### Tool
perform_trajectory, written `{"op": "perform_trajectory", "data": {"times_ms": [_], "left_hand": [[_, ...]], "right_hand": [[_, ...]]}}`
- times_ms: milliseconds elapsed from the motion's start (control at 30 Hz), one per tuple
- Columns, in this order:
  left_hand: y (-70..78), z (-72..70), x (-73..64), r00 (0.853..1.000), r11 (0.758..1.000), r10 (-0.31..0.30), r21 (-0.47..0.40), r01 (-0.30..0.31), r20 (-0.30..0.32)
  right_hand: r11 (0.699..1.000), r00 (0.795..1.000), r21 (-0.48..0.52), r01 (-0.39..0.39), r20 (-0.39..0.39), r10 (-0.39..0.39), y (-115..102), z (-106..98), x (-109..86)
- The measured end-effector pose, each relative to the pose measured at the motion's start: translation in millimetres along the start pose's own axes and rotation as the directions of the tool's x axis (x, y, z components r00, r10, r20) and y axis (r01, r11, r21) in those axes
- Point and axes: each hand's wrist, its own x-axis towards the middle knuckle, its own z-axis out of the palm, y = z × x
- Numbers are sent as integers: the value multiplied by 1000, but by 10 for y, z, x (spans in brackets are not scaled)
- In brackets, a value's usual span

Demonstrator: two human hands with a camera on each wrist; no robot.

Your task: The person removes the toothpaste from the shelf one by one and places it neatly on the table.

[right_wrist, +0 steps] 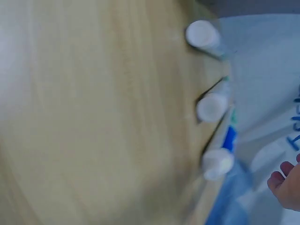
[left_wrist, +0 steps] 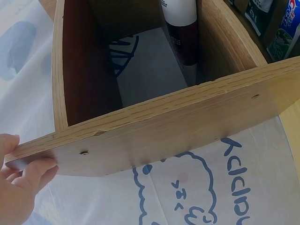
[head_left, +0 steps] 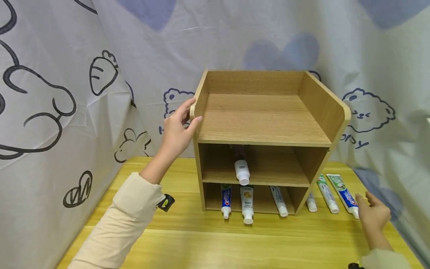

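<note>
My left hand [head_left: 178, 130] holds the front edge of the left side panel of a wooden shelf [head_left: 262, 119], thumb inside and fingers outside. In the left wrist view the fingers [left_wrist: 40, 171] lie against that panel. A white-capped tube [head_left: 242, 172] lies on the middle level. Below it are a blue toothpaste tube [head_left: 226, 200], a white one with an orange picture [head_left: 247, 203] and another white one [head_left: 279, 201]. My right hand [head_left: 373, 213], fingers loosely bent and holding nothing, is beside a blue-and-green toothpaste tube [head_left: 343, 194] on the table.
Right of the shelf, a green-and-white tube [head_left: 327, 194] and a partly hidden tube [head_left: 311, 203] lie on the yellow wooden table [head_left: 188, 239]. A printed white curtain [head_left: 141, 67] hangs behind and at both sides. The shelf's top level [head_left: 262, 116] has raised sides.
</note>
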Motion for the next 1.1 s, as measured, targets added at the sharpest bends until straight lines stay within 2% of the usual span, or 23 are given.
{"op": "perform_trajectory", "data": {"times_ms": [100, 233, 400, 500, 600, 700, 733, 833, 900, 967, 1100], "left_hand": [[-3, 1, 5, 1000, 1000, 10, -2, -10, -2], [9, -3, 10, 1000, 1000, 16, -5, -16, -1], [21, -12, 13, 1000, 1000, 17, -11, -17, -3], [24, -17, 19, 1000, 1000, 15, -1, -15, 1], [36, -26, 21, 1000, 1000, 6, 6, -6, 9], [46, -33, 26, 1000, 1000, -6, 6, 5, 16], [50, -35, 26, 1000, 1000, -10, 3, 10, 17], [59, -41, 24, 1000, 1000, -19, 1, 19, 21], [66, -42, 22, 999, 1000, -24, 2, 24, 24], [73, -41, 21, 999, 1000, -26, 8, 26, 25], [78, -36, 30, 1000, 1000, -18, 14, 18, 24]], "right_hand": [[999, 1000, 46, 17, -2, -17, -88, -42, -1], [986, 999, 162, -38, 36, 33, -236, -100, -7], [968, 997, 244, -54, 66, 39, -353, -119, 40], [973, 999, 232, 10, 43, -21, -334, -92, 136], [933, 996, 353, 77, 21, -90, -234, -30, 318], [914, 990, 388, 121, 23, -141, -306, -48, 354], [905, 989, 411, 115, 38, -143, -377, -76, 325], [921, 991, 383, 69, 80, -107, -702, -204, 132], [895, 993, 446, 16, 98, -67, -871, -262, 47], [881, 993, 472, -5, 107, -51, -989, -310, -17], [874, 992, 486, 9, 106, -70, -1146, -375, -88]]}}
